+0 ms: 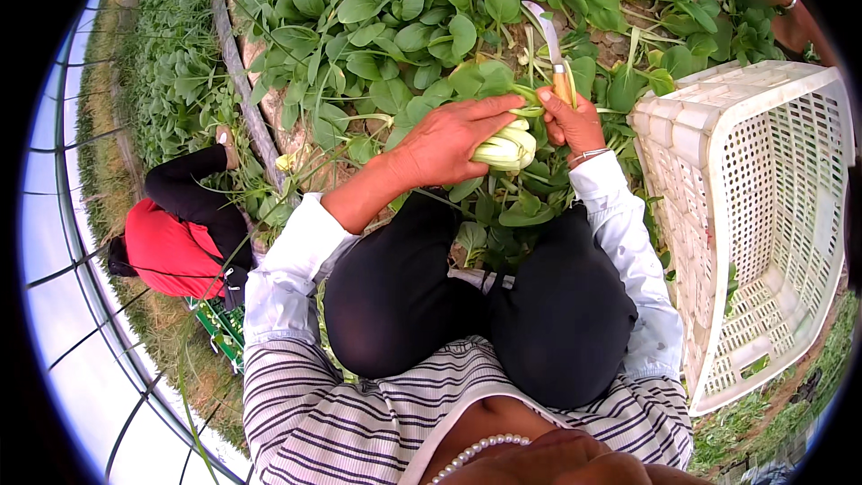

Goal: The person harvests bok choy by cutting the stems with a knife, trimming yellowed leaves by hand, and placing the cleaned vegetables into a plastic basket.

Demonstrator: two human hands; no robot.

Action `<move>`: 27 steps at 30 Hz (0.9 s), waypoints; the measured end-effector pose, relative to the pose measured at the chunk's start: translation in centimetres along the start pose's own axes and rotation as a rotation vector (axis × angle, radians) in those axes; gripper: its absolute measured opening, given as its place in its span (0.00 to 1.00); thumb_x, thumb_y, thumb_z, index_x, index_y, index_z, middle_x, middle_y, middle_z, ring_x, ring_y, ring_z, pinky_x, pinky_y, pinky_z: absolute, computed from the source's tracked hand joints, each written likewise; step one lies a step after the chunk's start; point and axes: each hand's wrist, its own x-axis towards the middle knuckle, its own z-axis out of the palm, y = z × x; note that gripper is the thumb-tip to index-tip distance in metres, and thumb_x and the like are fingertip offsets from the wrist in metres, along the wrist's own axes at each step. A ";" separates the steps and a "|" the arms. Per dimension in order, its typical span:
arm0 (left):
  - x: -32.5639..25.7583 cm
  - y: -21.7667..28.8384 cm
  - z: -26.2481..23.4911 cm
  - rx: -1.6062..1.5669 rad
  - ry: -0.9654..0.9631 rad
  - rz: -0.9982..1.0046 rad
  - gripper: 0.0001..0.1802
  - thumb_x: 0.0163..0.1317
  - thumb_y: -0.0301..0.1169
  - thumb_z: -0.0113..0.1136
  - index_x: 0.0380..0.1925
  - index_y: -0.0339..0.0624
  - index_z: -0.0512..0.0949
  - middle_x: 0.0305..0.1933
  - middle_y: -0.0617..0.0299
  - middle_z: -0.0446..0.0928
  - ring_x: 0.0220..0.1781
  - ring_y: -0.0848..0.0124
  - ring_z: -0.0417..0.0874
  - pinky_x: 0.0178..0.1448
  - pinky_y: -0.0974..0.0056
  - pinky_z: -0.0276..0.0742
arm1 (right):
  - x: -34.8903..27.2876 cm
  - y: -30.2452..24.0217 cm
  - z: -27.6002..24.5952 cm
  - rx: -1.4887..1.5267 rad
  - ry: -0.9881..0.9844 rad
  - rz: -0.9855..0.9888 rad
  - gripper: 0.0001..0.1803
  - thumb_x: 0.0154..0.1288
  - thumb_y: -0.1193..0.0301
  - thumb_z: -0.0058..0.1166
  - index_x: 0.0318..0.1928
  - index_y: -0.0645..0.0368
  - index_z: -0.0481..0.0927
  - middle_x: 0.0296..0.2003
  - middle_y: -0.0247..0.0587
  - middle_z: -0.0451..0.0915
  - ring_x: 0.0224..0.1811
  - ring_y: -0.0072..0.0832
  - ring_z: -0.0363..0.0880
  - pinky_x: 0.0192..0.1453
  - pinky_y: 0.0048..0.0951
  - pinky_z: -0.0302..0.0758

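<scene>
Left hand (458, 136): fingers wrapped round greens (508, 147). Right hand (575, 122): fingers closed on knife (557, 61), aimed toward 11 o'clock, presumably freeing the thumb.

Left fingers (485, 110) partly hide the pale stalks (508, 151).

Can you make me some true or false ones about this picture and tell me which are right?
1. The right hand holds a knife. True.
2. The left hand holds a red tomato. False: it holds a green vegetable with pale stems.
3. The knife's blade points at the person's knees. False: it points away, toward the leafy plants.
4. A white crate is on the right. True.
5. The other person wears a blue shirt. False: the shirt is red.
</scene>
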 end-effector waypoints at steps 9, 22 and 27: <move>-3.2 -0.1 -0.3 -0.167 -0.031 -0.156 0.37 0.38 0.21 0.62 0.56 0.41 0.71 0.67 0.54 0.63 0.65 0.56 0.68 0.62 0.60 0.70 | -0.9 1.4 -0.2 -0.082 0.005 -0.074 0.09 0.57 0.72 0.61 0.36 0.60 0.75 0.21 0.29 0.70 0.12 0.14 0.61 0.15 0.18 0.56; 1.6 -4.5 1.3 -0.304 -0.052 -0.492 0.40 0.39 0.28 0.62 0.59 0.38 0.67 0.49 0.46 0.77 0.49 0.52 0.79 0.57 0.57 0.71 | 4.1 5.5 -0.5 -0.421 0.053 0.019 0.15 0.61 0.62 0.58 0.38 0.61 0.72 0.20 0.33 0.71 0.13 0.20 0.65 0.17 0.23 0.63; 7.2 -6.5 -0.5 0.389 -0.199 -0.212 0.29 0.42 0.28 0.64 0.50 0.39 0.72 0.57 0.50 0.70 0.43 0.58 0.81 0.46 0.53 0.72 | 8.2 6.2 0.3 -1.210 0.152 -0.297 0.19 0.56 0.64 0.56 0.43 0.61 0.67 0.30 0.63 0.78 0.34 0.59 0.77 0.38 0.55 0.72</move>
